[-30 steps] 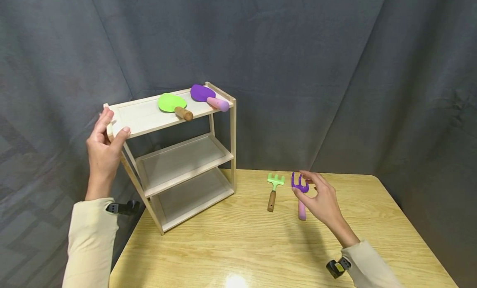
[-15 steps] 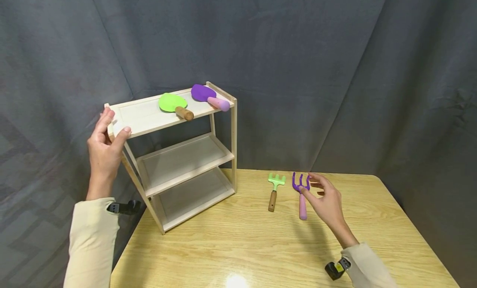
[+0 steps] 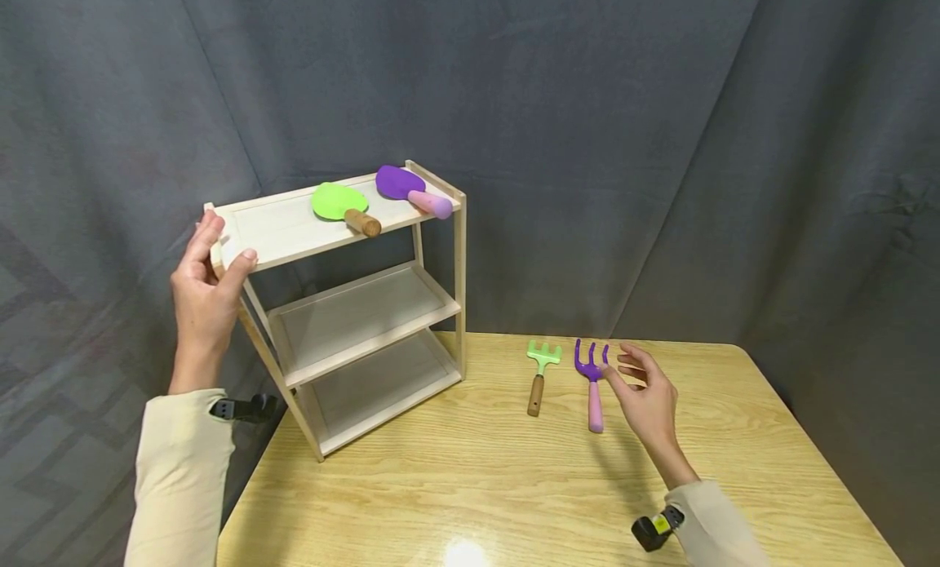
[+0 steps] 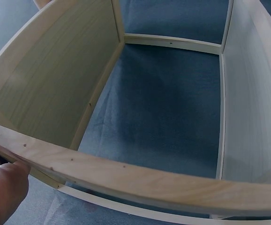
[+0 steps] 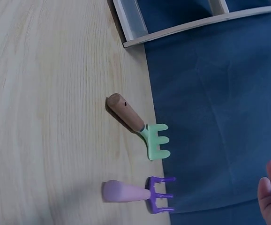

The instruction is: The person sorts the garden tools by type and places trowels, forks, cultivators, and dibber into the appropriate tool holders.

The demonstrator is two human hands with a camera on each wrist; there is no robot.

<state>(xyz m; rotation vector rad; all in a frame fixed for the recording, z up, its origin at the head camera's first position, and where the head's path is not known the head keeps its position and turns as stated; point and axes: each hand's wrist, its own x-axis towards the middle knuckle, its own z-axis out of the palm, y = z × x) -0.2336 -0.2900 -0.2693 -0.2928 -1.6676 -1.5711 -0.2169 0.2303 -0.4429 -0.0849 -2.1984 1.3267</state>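
Note:
My left hand (image 3: 201, 310) grips the upper left end of a three-tier wooden shelf (image 3: 370, 343), thumb over the top board's front edge. In the left wrist view part of that hand (image 4: 6, 192) shows beside the shelf's pale wooden frame (image 4: 126, 176). My right hand (image 3: 649, 396) hovers just right of a purple hand fork (image 3: 595, 404) with a pink handle, holding nothing. The right wrist view shows the fingers (image 5: 265, 192) apart from the purple fork. To its left on the table lies a green hand rake (image 3: 539, 379) with a wooden handle.
On the top board rest a green trowel (image 3: 339, 201) with a wooden handle and a purple trowel (image 3: 400, 183) with a pink handle. Both handles overhang the front edge. Behind the wooden table (image 3: 455, 485) hangs a dark grey curtain (image 3: 558, 143).
My right hand has shifted a little right, from over the purple fork's tines to beside them, uncovering the fork. The left hand and the shelf stay in place.

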